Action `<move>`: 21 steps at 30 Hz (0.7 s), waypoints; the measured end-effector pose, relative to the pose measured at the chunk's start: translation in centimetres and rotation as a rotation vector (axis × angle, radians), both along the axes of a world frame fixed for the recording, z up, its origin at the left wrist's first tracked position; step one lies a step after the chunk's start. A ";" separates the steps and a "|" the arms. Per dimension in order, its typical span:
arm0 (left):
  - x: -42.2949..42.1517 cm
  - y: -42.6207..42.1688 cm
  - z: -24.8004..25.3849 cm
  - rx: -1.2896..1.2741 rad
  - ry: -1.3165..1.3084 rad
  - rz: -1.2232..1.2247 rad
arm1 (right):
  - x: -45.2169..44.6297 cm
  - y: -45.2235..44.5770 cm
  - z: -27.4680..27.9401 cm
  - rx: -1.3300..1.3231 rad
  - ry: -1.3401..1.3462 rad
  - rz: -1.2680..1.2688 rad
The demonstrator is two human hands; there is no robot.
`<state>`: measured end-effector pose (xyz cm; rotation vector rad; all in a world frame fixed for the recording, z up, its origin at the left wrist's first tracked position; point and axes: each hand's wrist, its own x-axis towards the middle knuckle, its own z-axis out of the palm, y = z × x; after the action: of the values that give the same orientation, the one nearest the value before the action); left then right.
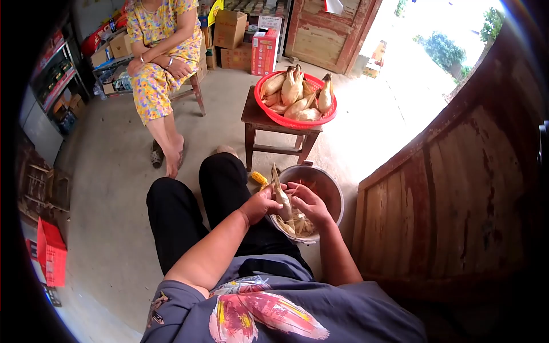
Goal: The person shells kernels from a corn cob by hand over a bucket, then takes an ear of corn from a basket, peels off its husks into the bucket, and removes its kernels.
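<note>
Grey floor (114, 240) spreads beneath everything around me. Over to my right stands a large, weathered door of brown wooden planks (440, 206), its reddish paint worn away in patches. Ahead and to my left sits another person in yellow flowered clothes (163, 51), arms crossed over the lap. My own legs in black trousers (174, 214) reach forward, the right knee near a dark brown wooden stool (250, 117) just beyond it. On that stool rests a round, bright red plastic basket (311, 122), heaped with pale, husk-covered ears of corn (291, 86). Nearer me, on the floor beside my right leg, is a round, grey metal pot (327, 191).

Both of my hands are over that pot. My left hand (262, 203) grasps a long, pale ear of corn in its husk (282, 197), which lies against the thumb and fingers, its narrow tip pointing up and away from me. My right hand (309, 201) is just beside the ear, on its other side, fingers bent towards it; I cannot tell whether they pinch any husk. Past my left hand, near the pot's rim, shows a bare yellow corn cob (259, 178). Below the ear, loose, straw-coloured husk pieces (297, 227) lie in the pot.
</note>
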<state>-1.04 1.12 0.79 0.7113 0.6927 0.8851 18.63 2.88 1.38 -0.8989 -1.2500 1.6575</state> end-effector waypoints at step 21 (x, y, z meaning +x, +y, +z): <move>-0.4 0.0 -0.6 -0.083 -0.046 0.263 | -2.1 0.2 0.1 -0.139 0.291 -0.149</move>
<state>-1.40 1.13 0.19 0.5312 0.7887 1.1036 16.55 3.06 1.49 -0.7788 -0.8601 1.7000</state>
